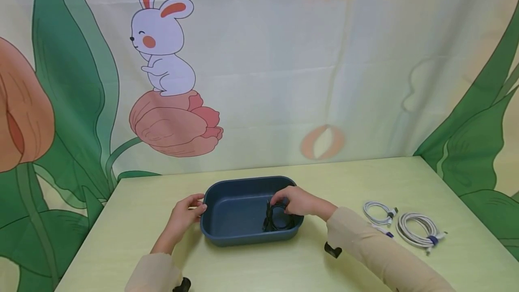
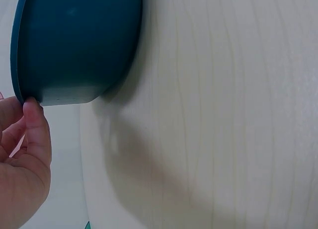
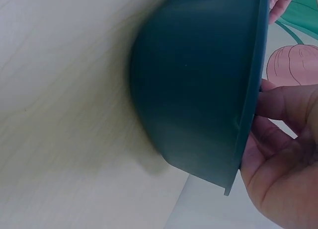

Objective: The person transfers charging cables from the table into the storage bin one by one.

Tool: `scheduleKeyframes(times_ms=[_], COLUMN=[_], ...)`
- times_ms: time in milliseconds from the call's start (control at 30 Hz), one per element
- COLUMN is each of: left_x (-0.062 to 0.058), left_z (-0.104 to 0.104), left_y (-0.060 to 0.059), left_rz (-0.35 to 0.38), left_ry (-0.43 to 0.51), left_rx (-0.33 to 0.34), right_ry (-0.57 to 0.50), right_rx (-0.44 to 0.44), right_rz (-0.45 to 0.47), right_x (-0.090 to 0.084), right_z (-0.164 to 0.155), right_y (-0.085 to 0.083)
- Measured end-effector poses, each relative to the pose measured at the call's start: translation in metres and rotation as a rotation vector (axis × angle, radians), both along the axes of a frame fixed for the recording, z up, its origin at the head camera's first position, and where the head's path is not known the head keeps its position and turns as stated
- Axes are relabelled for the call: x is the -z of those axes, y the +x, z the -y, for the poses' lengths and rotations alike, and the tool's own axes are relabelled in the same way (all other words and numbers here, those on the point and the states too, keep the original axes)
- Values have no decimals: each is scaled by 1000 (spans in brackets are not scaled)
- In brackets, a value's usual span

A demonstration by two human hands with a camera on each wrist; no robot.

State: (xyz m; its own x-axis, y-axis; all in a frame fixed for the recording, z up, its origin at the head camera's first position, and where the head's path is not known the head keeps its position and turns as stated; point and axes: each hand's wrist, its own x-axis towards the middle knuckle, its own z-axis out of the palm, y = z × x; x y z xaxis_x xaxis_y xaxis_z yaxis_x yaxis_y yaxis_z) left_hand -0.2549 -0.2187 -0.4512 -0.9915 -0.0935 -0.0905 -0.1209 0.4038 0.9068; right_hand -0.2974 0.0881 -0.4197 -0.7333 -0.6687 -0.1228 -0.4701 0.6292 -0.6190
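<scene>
A dark blue plastic bin (image 1: 251, 239) stands on the table in the head view, its long side facing me. At its left end my left hand (image 1: 183, 220) holds the rim; the left wrist view shows the thumb (image 2: 36, 122) right at the rim's corner. My right hand (image 1: 302, 201) reaches over the right end and grips a coiled black cable (image 1: 267, 221) low inside the bin. In the right wrist view the bin's wall (image 3: 194, 85) hides the cable and the fingertips of that hand (image 3: 288, 149).
On the right of the table lie a small white coiled cable (image 1: 375, 203) with a dark tie and a larger white coil (image 1: 405, 233) with a blue tie. A printed cloth (image 1: 263, 80) with a rabbit and flowers hangs behind the table (image 1: 251, 269).
</scene>
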Motion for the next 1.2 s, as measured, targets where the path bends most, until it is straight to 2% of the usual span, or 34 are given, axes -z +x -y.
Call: scheduleKeyframes(times_ms=[367,667,1000,1200], left_x=[4,2,2,1], left_z=[2,2,2,0], left_y=[-2,-1,-2,-2], left_rz=[-4,2,-4,-3], left_ry=[9,12,6,7], left_rx=[0,5,-3,-10], right_ry=[23,51,98,86], right_rx=[-24,-8,-14,-7], right_rz=[31,60,43,92], right_x=[-2,-1,-2,-2], right_z=[3,5,12,13], right_y=[-2,-4,-6,-8])
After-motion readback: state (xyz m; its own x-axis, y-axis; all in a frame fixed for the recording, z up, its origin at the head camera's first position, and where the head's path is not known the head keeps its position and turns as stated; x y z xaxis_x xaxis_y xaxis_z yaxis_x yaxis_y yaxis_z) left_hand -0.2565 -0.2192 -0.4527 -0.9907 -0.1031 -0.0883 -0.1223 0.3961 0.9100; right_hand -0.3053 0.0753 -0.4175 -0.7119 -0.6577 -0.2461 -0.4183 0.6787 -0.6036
